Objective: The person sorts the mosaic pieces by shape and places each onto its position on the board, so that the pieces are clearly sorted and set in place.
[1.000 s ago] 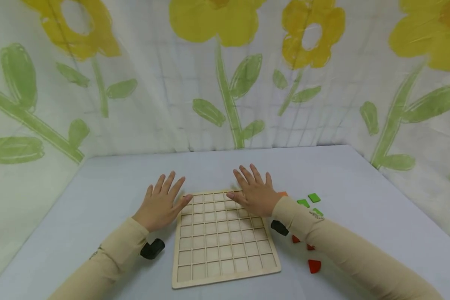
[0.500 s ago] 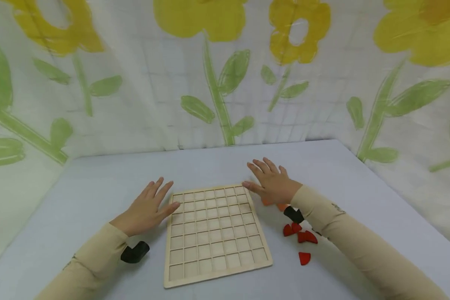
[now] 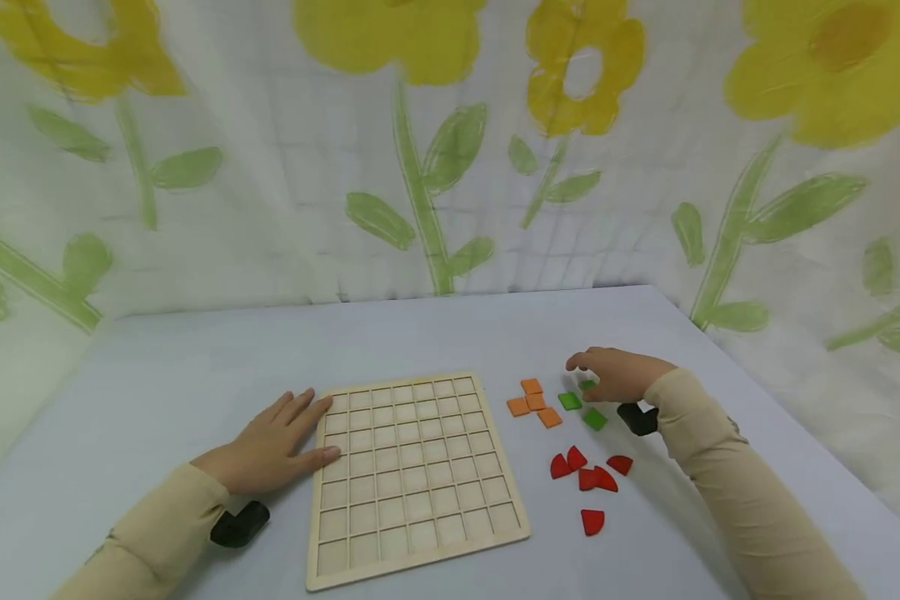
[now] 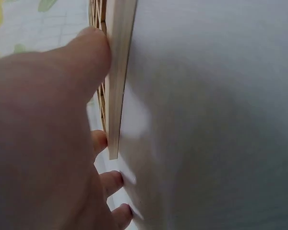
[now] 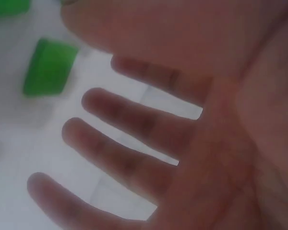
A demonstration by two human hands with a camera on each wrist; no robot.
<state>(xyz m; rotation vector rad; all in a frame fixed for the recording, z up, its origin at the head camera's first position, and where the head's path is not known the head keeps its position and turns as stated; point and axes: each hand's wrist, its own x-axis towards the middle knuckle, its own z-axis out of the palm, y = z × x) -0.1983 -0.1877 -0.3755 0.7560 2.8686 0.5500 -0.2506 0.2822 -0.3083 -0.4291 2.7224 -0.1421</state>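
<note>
A wooden grid board (image 3: 412, 475) lies on the table. On its left edge rests my left hand (image 3: 273, 446), thumb and a fingertip over the rim; in the left wrist view the thumb (image 4: 89, 57) touches the board's edge (image 4: 116, 86) while other fingertips reach past its corner. My right hand (image 3: 618, 375) hovers above the green pieces (image 3: 595, 418) with fingers spread and nothing held. The right wrist view shows a green piece (image 5: 50, 67) just off the fingertips. Part of the green group is hidden behind the hand in the head view.
Several orange square pieces (image 3: 535, 402) lie between the board and the green ones. Nearer the front are several red quarter-round pieces (image 3: 587, 478). A white curtain with painted flowers (image 3: 435, 167) hangs behind the table's far edge.
My right hand has moved right, away from the board's far corner, to above the green pieces. The left hand has come down onto the board's left edge. The head view has shifted slightly.
</note>
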